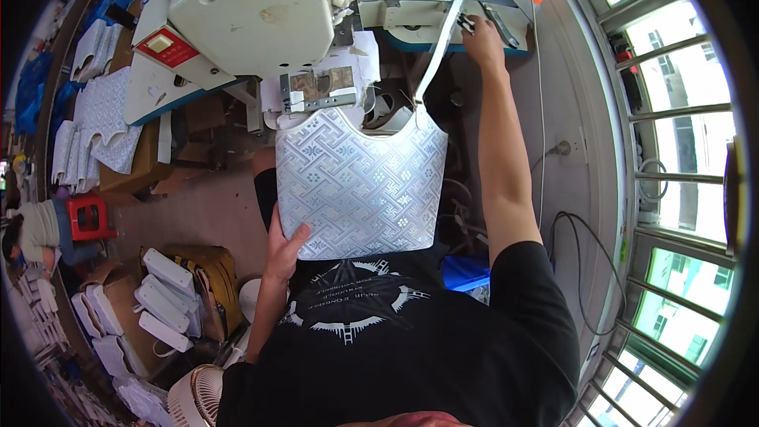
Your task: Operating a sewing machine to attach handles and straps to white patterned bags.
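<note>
Left hand [283, 247] gripping the patterned white bag [360, 190] at its lower left edge, held over the lap below the sewing machine [253, 8]. Right hand [482, 35] up high, pinching the bag's white strap [444, 32] taut with small scissors [468, 25]. Tight squeeze beside the window bars [672, 182].

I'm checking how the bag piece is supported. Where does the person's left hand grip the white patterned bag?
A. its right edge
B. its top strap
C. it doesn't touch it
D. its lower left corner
D: the left hand clasps the lower left corner of the white patterned bag, while the right hand holds scissors at the strap.
</note>
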Tool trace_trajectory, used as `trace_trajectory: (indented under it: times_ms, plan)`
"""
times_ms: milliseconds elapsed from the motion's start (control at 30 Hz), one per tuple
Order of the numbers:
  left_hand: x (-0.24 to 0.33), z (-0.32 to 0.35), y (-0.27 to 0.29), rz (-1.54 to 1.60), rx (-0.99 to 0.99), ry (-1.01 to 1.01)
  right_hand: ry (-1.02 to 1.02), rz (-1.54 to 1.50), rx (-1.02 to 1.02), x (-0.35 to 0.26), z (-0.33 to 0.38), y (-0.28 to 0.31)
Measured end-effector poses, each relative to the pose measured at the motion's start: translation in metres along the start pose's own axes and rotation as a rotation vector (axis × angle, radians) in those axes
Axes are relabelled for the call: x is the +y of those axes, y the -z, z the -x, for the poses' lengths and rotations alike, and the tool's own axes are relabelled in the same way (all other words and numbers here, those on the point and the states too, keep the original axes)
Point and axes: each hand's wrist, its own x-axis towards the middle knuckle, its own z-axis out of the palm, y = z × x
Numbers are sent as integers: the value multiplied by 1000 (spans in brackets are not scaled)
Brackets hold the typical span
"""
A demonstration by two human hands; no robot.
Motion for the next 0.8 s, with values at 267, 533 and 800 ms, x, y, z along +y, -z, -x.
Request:
trace_trajectory:
  times_ms: [267,533,800]
  plan:
    - [-9,-6,9,-91,1,-9,-507,-1397,-315,-84,-8,56]
    - [28,-17,-16,-458,103,-298,-79,-1380,-331,-86,41,114]
    - [148,-36,-93,-875,-251,-896,762,-1066,-938,-118,156,238]
